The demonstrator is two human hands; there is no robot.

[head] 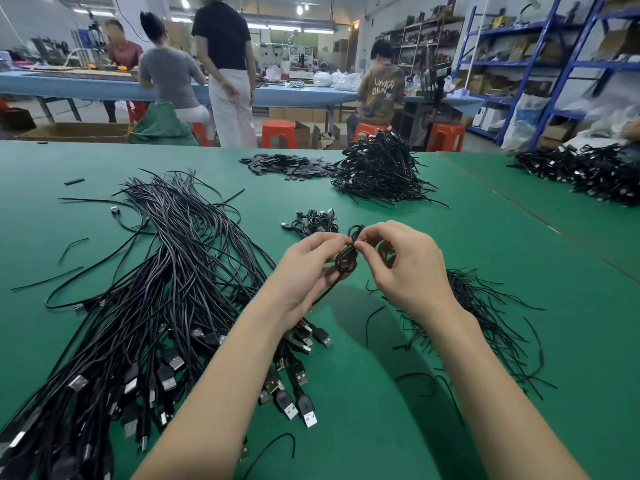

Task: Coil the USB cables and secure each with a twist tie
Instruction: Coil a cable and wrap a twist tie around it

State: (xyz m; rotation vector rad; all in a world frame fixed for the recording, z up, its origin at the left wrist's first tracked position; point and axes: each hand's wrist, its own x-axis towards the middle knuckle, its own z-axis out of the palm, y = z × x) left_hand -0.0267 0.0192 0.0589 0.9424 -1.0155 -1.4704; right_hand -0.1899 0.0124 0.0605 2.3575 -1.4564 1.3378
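Loose cables [166, 306] sprawl across the green table [485, 237]; above it, the left hand [304, 271] grips a small coil [345, 263] while the right hand [405, 268] pinches a tie [356, 233] at its top. Best twisted tight, coil held flat.

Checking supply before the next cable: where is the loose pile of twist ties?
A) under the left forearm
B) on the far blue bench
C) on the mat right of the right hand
C: the twist ties lie fanned on the green mat beside the right hand.
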